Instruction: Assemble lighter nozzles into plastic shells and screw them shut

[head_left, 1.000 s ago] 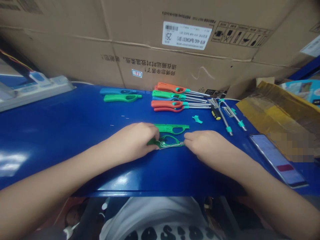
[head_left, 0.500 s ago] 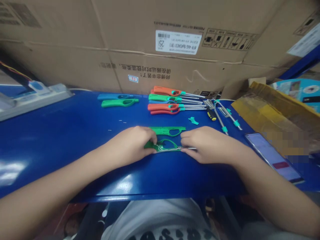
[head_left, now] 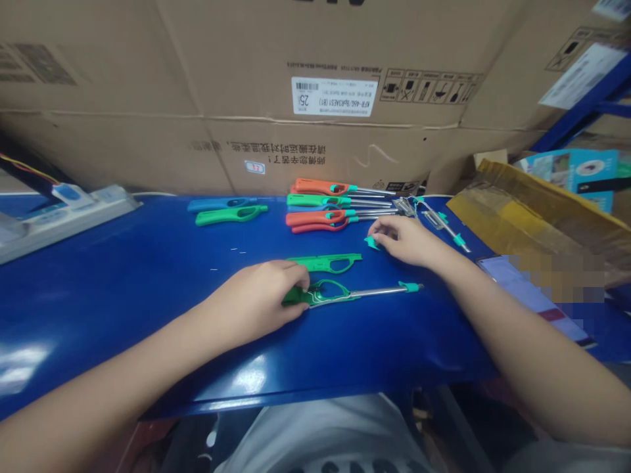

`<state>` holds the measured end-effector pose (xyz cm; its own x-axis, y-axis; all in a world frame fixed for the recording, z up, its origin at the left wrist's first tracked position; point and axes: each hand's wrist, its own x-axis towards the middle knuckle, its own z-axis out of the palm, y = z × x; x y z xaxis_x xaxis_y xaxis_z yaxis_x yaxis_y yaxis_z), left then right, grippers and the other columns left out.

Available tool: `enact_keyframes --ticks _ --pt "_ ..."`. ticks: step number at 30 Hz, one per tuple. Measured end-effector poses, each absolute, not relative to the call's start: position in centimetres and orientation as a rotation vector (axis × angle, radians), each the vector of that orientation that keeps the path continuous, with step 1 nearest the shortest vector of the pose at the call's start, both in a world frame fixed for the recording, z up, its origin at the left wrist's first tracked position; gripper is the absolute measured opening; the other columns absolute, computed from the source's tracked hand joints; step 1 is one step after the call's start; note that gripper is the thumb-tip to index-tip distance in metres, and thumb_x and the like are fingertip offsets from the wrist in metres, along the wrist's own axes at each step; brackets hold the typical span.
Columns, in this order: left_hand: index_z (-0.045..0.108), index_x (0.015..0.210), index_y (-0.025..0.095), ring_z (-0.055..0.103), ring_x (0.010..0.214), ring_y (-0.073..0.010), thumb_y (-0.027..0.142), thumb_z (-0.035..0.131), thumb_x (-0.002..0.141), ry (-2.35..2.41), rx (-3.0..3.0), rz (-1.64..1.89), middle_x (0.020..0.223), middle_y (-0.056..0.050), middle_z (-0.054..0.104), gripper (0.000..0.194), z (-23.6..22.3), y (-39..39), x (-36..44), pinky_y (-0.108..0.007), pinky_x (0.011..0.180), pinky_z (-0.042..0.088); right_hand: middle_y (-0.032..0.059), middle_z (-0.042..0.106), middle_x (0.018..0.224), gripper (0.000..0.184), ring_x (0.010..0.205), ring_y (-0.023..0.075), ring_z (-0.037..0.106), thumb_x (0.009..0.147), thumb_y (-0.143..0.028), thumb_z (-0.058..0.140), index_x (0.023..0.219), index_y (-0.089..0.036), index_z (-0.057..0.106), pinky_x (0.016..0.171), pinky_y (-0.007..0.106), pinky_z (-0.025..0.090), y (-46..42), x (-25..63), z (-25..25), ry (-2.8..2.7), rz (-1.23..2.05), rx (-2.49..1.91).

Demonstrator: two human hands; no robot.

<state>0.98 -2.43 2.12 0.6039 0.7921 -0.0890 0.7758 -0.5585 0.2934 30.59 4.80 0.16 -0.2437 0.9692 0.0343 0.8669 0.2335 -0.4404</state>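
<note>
My left hand [head_left: 269, 289] grips the handle end of an opened green lighter shell [head_left: 331, 287], with white wire showing inside. From that shell a metal tube [head_left: 379, 291] runs right to a teal clip near its dark tip. Just behind lies the other green half shell [head_left: 335, 263], flat on the table. My right hand [head_left: 403, 240] is at a small teal trigger [head_left: 372, 244], its thumb and fingertips closed on the piece. Assembled orange, green and red long-nosed lighters [head_left: 318, 220] lie beyond, left of that hand.
A green handle shell [head_left: 231, 215] and a blue one [head_left: 217, 205] lie at the back left. More metal tubes [head_left: 456, 238] rest at right, near a phone [head_left: 535, 299] and a taped cardboard piece [head_left: 542, 223]. A power strip [head_left: 73, 213] stands left; a large carton [head_left: 197, 79] backs the table.
My right hand has left the tube end of the green shell and moved back to the teal trigger. The tube now shows whole. My left hand keeps its hold on the shell.
</note>
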Motion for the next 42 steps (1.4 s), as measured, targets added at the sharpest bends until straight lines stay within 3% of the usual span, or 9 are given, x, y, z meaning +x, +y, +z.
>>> enact_keyframes --ticks 2,6,12,16,22,27,42 --pt "0.064 0.102 0.025 0.068 0.089 -0.0241 0.030 0.065 0.087 1.266 2.532 0.080 0.103 -0.002 0.071 0.016 2.2 -2.5 0.9 -0.034 0.072 0.051 0.0034 0.070 0.087 0.014 0.068 0.0155 0.057 0.085 -0.016 0.057 0.092 -0.019 0.068 0.065 0.027 0.042 5.4 30.8 -0.1 -2.175 0.567 -1.705" --pt "0.063 0.102 0.026 0.068 0.091 -0.0239 0.030 0.065 0.085 1.253 2.525 0.099 0.105 0.000 0.071 0.018 2.4 -2.6 0.9 -0.033 0.071 0.050 0.0049 0.069 0.089 0.021 0.067 0.0159 0.055 0.084 -0.013 0.052 0.097 -0.018 0.068 0.066 0.028 0.042 5.8 31.7 0.4 -2.191 0.401 -1.661" --pt "0.062 0.107 0.027 0.068 0.099 -0.0251 0.031 0.067 0.083 1.247 2.496 0.113 0.112 0.001 0.070 0.025 2.6 -2.6 0.9 -0.035 0.077 0.053 0.0065 0.069 0.091 0.020 0.071 0.0179 0.059 0.084 -0.034 0.066 0.097 -0.019 0.064 0.065 0.029 0.043 4.8 32.4 1.4 -2.418 0.371 -1.684" --pt "0.062 0.110 0.028 0.067 0.101 -0.0252 0.030 0.067 0.083 1.231 2.466 0.123 0.115 0.001 0.070 0.027 2.3 -2.5 0.8 -0.036 0.081 0.054 0.0076 0.070 0.087 0.009 0.075 0.0190 0.061 0.089 -0.026 0.061 0.087 -0.018 0.064 0.067 0.029 0.043 4.0 31.3 1.4 -2.484 0.293 -1.705" --pt "0.063 0.115 0.026 0.067 0.106 -0.0252 0.022 0.066 0.086 1.173 2.460 0.156 0.120 -0.001 0.069 0.029 1.9 -2.4 0.7 -0.037 0.087 0.054 0.0004 0.067 0.068 0.013 0.060 0.0138 0.059 0.091 -0.029 0.064 0.089 -0.017 0.069 0.060 0.025 0.041 1.5 28.9 2.4 -2.382 0.599 -1.377" --pt "0.065 0.115 0.023 0.067 0.105 -0.0256 0.019 0.068 0.086 1.156 2.465 0.176 0.116 -0.004 0.070 0.029 1.8 -2.3 0.8 -0.037 0.087 0.054 0.0033 0.071 0.086 0.010 0.074 0.0128 0.062 0.093 -0.022 0.063 0.091 -0.017 0.072 0.070 0.023 0.044 -0.5 26.9 1.5 -2.555 0.689 -0.933" --pt "0.070 0.112 0.019 0.067 0.104 -0.0261 0.017 0.071 0.087 1.152 2.452 0.182 0.112 -0.006 0.071 0.026 1.5 -2.1 1.2 -0.039 0.090 0.054 0.0032 0.068 0.090 0.012 0.079 0.0145 0.061 0.096 -0.020 0.057 0.092 -0.018 0.069 0.069 0.026 0.040 -1.0 25.7 -0.3 -2.663 0.515 -0.855"
